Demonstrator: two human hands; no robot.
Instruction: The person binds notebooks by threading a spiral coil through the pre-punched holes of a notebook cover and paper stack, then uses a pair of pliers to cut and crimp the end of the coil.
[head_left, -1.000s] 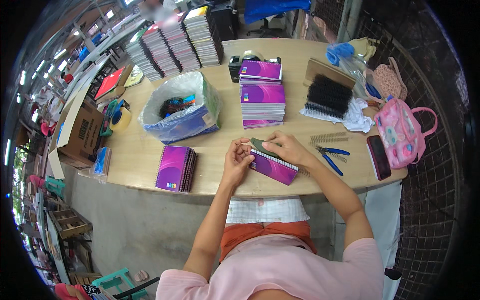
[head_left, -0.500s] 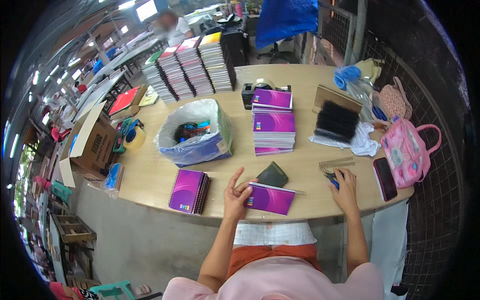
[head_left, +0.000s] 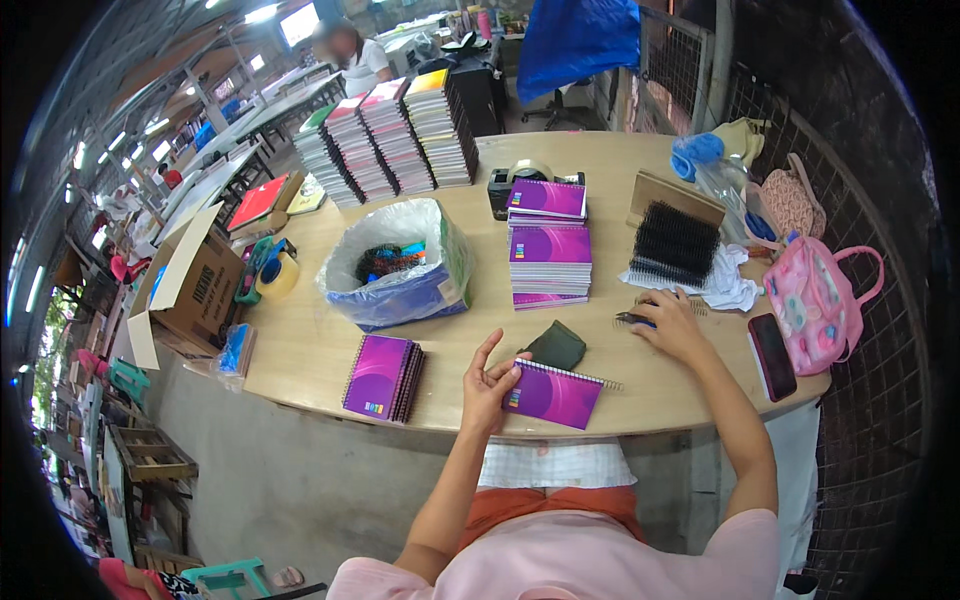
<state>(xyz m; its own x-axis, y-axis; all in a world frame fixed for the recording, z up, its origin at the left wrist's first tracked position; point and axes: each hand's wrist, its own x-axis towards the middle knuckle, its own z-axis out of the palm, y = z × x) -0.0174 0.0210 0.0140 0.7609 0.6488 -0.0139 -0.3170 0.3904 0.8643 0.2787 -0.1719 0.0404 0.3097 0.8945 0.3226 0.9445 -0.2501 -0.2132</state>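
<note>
My left hand (head_left: 487, 393) is closed on the left end of a purple notebook (head_left: 552, 396), thumb on its cover. A wire coil (head_left: 612, 385) runs along the notebook's upper edge and sticks out past its right end. Behind it lies a dark green pad (head_left: 557, 346). My right hand (head_left: 668, 322) is wrapped round small pliers with blue-and-black handles (head_left: 638, 319), their dark jaws pointing left. Loose wire coils (head_left: 690, 308) lie partly hidden under that hand. Purple notebooks are stacked at the near left (head_left: 380, 377) and in a taller pile (head_left: 550, 246) at mid-table.
A plastic-lined box (head_left: 450, 290) stands left of centre; tall notebook stacks (head_left: 440, 130) rise behind it. Black coils (head_left: 675, 245), a phone (head_left: 771, 357) and a pink bag (head_left: 815, 305) line the right side. An opened carton (head_left: 195, 290) is at left. A person (head_left: 365, 62) sits far back.
My right hand has moved up and left and now holds the pliers lifted, jaws leftward. The notebook in my left hand has shifted slightly right, with more coil showing past its end.
</note>
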